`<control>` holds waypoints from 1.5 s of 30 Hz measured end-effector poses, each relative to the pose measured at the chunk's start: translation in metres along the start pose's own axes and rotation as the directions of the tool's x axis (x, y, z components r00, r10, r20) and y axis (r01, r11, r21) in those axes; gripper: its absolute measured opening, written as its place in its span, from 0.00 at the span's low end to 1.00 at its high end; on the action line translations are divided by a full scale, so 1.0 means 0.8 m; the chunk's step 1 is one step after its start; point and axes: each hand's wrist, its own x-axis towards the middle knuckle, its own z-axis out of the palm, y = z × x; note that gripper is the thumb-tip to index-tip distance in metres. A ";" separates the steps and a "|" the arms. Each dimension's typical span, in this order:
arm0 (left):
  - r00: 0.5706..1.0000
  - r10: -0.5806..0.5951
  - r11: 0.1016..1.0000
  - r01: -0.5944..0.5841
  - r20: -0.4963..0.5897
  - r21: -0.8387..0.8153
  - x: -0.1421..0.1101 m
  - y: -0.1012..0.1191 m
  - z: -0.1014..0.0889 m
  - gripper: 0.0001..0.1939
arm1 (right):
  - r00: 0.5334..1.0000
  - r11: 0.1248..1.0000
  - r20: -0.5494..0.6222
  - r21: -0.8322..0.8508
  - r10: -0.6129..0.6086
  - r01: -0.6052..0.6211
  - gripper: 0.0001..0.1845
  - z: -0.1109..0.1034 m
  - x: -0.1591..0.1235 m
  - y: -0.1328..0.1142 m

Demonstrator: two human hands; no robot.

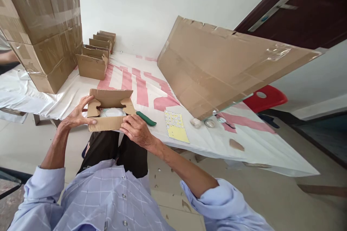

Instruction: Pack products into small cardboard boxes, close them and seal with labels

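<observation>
Cardboard box | left hand: left end | right hand: front-right corner

Stacked cartons wall off your far left and a large cardboard sheet slants across your right, leaving a lane of surface open beyond your box; small boxes line its left edge. Just beside your right hand, a green handle obstructs a low sideways pass.

A white wall backs the cloth-covered table. At right are a dark door and a red seat. The tiled floor is pale.
</observation>
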 end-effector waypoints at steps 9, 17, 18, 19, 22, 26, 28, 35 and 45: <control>0.999 0.045 0.983 -0.050 -0.029 -0.174 -0.007 -0.021 0.015 0.78 | 0.988 0.949 0.105 0.283 0.112 -0.138 0.09 -0.014 0.005 0.013; 0.998 0.022 0.960 -0.036 -0.051 -0.279 -0.018 -0.033 0.029 0.84 | 0.930 0.827 0.281 0.444 0.237 -0.344 0.08 -0.038 0.048 0.035; 0.998 0.023 0.960 -0.037 -0.054 -0.277 -0.019 -0.034 0.030 0.83 | 0.923 0.837 0.309 0.421 0.229 -0.349 0.07 -0.036 0.060 0.039; 0.998 0.022 0.961 -0.037 -0.056 -0.276 -0.020 -0.034 0.030 0.82 | 0.912 0.852 0.346 0.388 0.219 -0.352 0.06 -0.033 0.073 0.042; 0.998 0.019 0.960 -0.034 -0.055 -0.279 -0.024 -0.036 0.031 0.79 | 0.848 0.914 0.496 0.229 0.187 -0.335 0.07 -0.023 0.111 0.050; 0.999 0.010 0.953 -0.024 -0.048 -0.301 -0.029 -0.044 0.032 0.79 | 0.713 0.982 0.693 0.041 0.105 -0.184 0.13 -0.017 0.146 0.056; 0.999 0.012 0.955 -0.023 -0.038 -0.297 -0.030 -0.048 0.034 0.82 | 0.666 0.996 0.742 -0.034 0.079 -0.080 0.12 -0.021 0.153 0.058; 0.998 -0.010 0.987 -0.001 -0.065 -0.162 -0.026 -0.055 0.051 0.78 | 0.688 0.959 0.703 -0.283 0.181 0.037 0.09 -0.049 0.129 0.078; 0.997 0.006 0.973 -0.023 -0.077 -0.229 -0.024 -0.050 0.059 0.74 | 0.587 0.925 0.715 -0.313 0.378 -0.214 0.09 -0.026 0.136 0.090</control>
